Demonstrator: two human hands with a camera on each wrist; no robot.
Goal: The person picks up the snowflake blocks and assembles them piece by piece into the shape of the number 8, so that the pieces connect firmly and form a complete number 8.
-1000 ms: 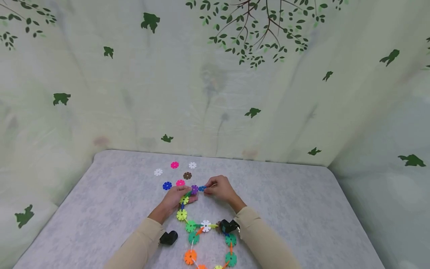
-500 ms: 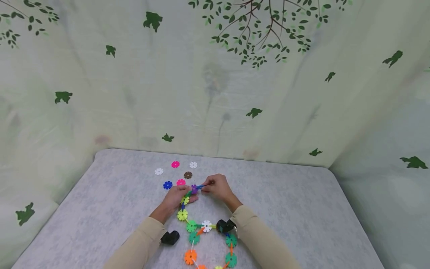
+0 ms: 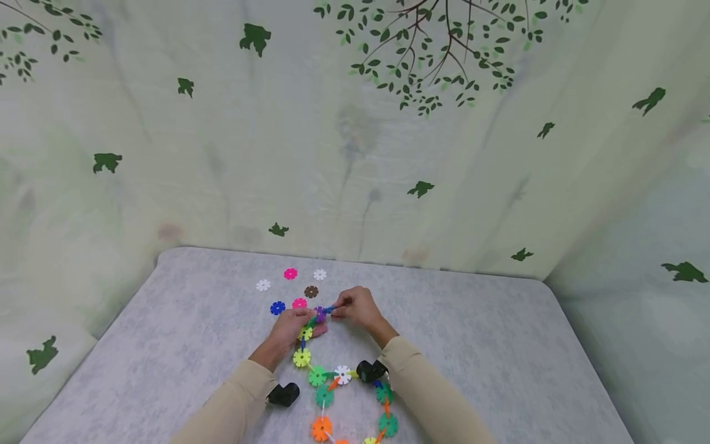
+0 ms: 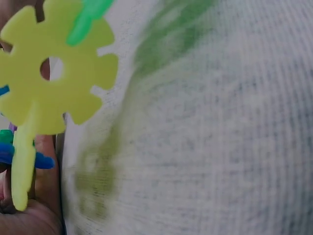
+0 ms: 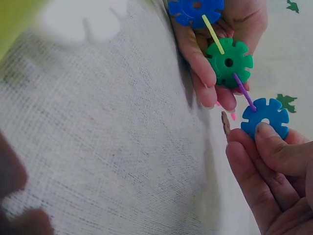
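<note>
My left hand (image 3: 289,327) grips the upper end of a chain of notched plastic interlocking discs. Between thumb and fingers, my right hand (image 3: 359,307) pinches a blue disc (image 5: 275,113) at that end. A purple disc (image 5: 244,92), seen edge-on in the right wrist view, joins the blue disc to a green disc (image 5: 239,66) beside the left fingers. Further along come a thin yellow disc (image 5: 213,35) and a darker blue disc (image 5: 186,13). A yellow disc (image 4: 83,73) of the chain looms large in the left wrist view, partly covering the left hand.
The chain runs down to a ring of discs, with a white disc (image 3: 342,370) and an orange disc (image 3: 317,428). Loose discs lie beyond the left hand: pink (image 3: 290,273), white (image 3: 263,285), brown (image 3: 311,291) and blue (image 3: 277,308). A leaf-printed curtain (image 3: 344,154) rises behind the table (image 3: 471,333).
My right hand has shifted slightly left, and its blue disc has turned edge-on in the head view, right against the purple disc. The left hand keeps its hold on the chain.
</note>
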